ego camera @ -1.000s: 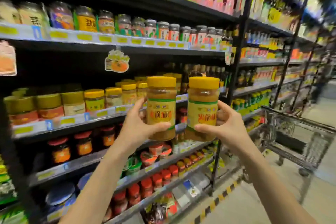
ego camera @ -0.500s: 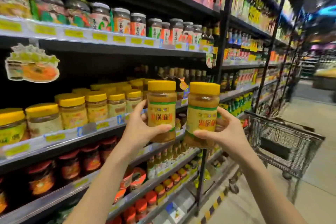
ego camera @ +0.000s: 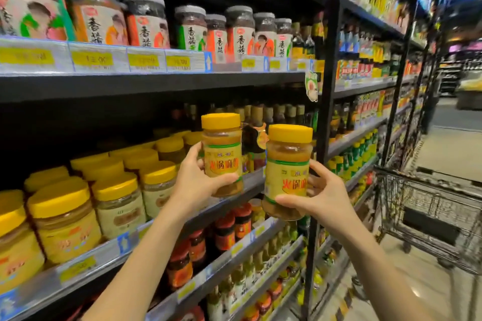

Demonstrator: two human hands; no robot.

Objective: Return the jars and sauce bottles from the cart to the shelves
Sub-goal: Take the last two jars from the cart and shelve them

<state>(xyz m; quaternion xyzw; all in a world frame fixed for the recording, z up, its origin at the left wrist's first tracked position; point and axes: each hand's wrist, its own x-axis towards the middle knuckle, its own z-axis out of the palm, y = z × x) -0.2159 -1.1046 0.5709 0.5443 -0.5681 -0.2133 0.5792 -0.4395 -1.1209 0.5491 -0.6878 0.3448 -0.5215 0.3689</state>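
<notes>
My left hand (ego camera: 194, 182) grips a yellow-lidded sauce jar (ego camera: 221, 148) upright in front of the middle shelf (ego camera: 109, 250). My right hand (ego camera: 322, 197) holds a second jar of the same kind (ego camera: 287, 172), slightly lower and to the right, next to the black shelf upright (ego camera: 322, 117). Both jars have yellow labels with red characters. A row of matching yellow-lidded jars (ego camera: 114, 198) stands on the middle shelf to the left of the held jars. The wire cart (ego camera: 427, 219) stands in the aisle at the right.
White-lidded jars (ego camera: 193, 27) line the shelf above, red-lidded jars (ego camera: 227, 229) and small bottles fill the shelves below. Dark bottles (ego camera: 260, 112) stand behind the held jars. The aisle floor (ego camera: 448, 148) runs off to the right past more stocked shelving.
The view has moved closer to the shelves and to the right. Both hands keep their jars, now higher and nearer the middle shelf; the cart sits closer at the right.
</notes>
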